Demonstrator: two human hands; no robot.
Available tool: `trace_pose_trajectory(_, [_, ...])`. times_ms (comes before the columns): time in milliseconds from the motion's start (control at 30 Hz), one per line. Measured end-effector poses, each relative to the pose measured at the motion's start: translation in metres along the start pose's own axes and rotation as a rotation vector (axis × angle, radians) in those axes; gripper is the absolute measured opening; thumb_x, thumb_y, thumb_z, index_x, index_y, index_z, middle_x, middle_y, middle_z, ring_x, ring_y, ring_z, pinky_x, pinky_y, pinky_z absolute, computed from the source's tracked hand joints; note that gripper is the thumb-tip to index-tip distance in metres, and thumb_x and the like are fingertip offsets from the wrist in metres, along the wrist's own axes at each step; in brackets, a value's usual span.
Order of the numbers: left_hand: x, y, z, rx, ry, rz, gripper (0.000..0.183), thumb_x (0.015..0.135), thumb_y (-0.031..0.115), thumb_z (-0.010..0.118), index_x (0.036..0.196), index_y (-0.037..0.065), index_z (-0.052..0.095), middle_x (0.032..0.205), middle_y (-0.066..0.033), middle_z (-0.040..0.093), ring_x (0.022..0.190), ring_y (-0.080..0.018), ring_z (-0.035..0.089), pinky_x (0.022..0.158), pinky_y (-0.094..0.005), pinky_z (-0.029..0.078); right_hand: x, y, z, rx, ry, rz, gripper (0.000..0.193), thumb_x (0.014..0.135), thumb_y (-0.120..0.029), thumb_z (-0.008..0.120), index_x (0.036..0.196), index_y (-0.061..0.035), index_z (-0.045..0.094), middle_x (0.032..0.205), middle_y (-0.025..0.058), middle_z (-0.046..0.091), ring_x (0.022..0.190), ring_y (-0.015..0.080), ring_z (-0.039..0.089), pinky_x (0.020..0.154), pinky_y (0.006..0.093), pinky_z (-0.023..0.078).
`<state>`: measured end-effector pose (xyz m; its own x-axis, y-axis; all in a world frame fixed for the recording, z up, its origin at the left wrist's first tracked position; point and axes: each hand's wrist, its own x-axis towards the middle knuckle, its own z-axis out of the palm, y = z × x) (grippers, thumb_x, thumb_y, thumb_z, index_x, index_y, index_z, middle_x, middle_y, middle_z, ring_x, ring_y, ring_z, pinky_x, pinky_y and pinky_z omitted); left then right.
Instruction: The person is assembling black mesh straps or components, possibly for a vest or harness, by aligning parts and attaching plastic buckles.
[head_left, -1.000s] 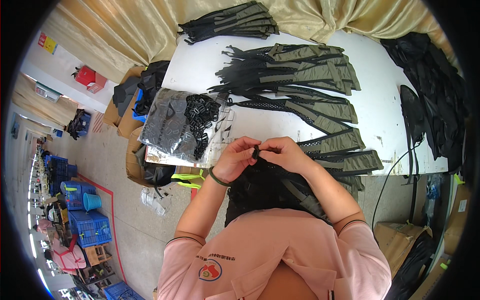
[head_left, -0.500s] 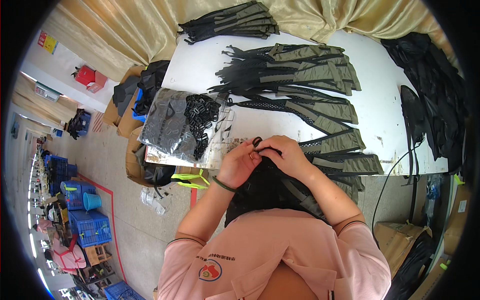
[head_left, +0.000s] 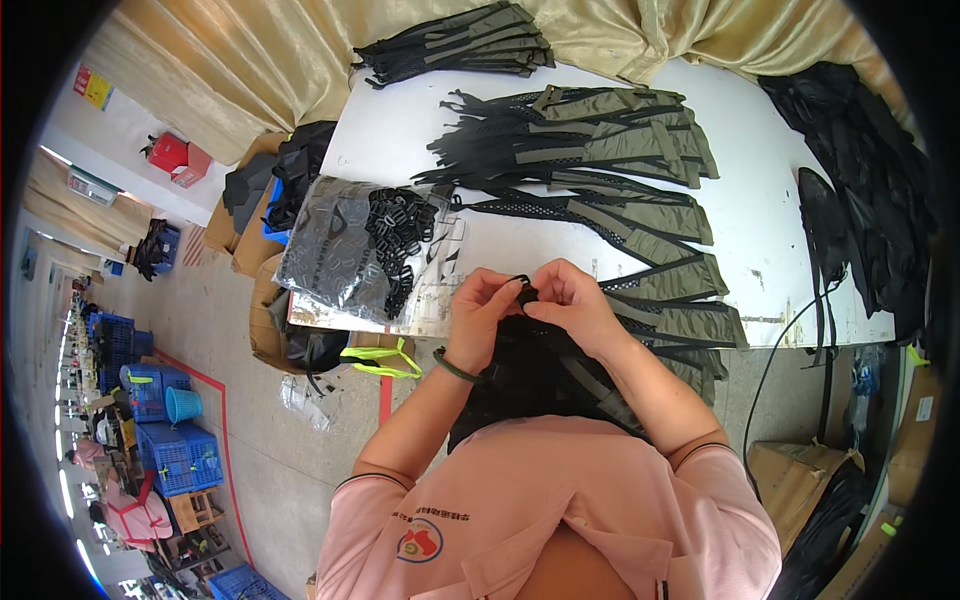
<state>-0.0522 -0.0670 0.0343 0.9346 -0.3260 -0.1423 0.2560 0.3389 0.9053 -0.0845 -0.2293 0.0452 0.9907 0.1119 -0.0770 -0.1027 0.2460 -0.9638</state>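
Observation:
Near the table's front edge, my left hand (head_left: 484,310) pinches a small black plastic buckle (head_left: 521,281) between thumb and fingertips. Close beside it, my right hand (head_left: 572,303) is closed on a black strap (head_left: 529,296) at the buckle; whether the strap is through the slot cannot be made out. Black fabric (head_left: 520,365) hangs below my hands over my lap. Left of them lies a clear plastic bag (head_left: 335,245) with black buckles (head_left: 400,225) at its right side. Olive and black-mesh strap pieces (head_left: 640,145) are spread in overlapping rows to the right.
The white table (head_left: 740,210) also bears a second strap bundle (head_left: 460,45) at the back and dark fabric (head_left: 850,180) at the right. A black cable (head_left: 765,400) hangs off the right edge. Cardboard boxes (head_left: 275,325) and blue crates (head_left: 180,455) stand left.
My left hand has turned, its palm now less visible, and both thumbs have closed in on the buckle and strap. The olive pieces at the near right have shifted slightly left.

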Motion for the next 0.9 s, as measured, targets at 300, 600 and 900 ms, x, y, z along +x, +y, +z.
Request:
trace_pose_trajectory(300, [-0.005,-0.004,0.0,0.234,-0.104,0.21,0.013,0.084,-0.002,0.063,0.095,0.001,0.058,0.093,-0.0038,0.062,0.08,-0.01,0.058,0.073,-0.0216,0.047,0.001,0.007,-0.001,0.124,0.098,0.05,0.025,0.076,0.006,0.066,0.088,-0.0081,0.049,0.071,-0.0037,0.05,0.064,0.0047,0.049,0.057,0.0175,0.039])
trace_pose_trajectory(600, [-0.003,-0.009,-0.008,0.299,-0.277,0.316,0.03,0.075,-0.01,0.066,0.099,0.006,0.055,0.1,-0.0017,0.05,0.09,-0.0105,0.051,0.078,-0.0237,0.044,-0.002,-0.013,-0.008,0.179,0.055,0.237,0.014,0.087,-0.012,0.061,0.098,-0.0034,0.059,0.076,-0.0007,0.057,0.064,0.0081,0.052,0.057,0.0214,0.043])
trace_pose_trajectory(900, [-0.019,0.0,-0.027,0.207,-0.242,-0.129,0.022,0.083,0.003,0.064,0.102,0.006,0.053,0.088,-0.0011,0.053,0.069,-0.0081,0.052,0.062,-0.0203,0.044,0.052,0.011,-0.067,-0.453,0.142,-0.048,0.016,0.083,-0.017,0.06,0.088,-0.002,0.065,0.075,0.0028,0.062,0.063,0.0169,0.056,0.06,0.0306,0.047])
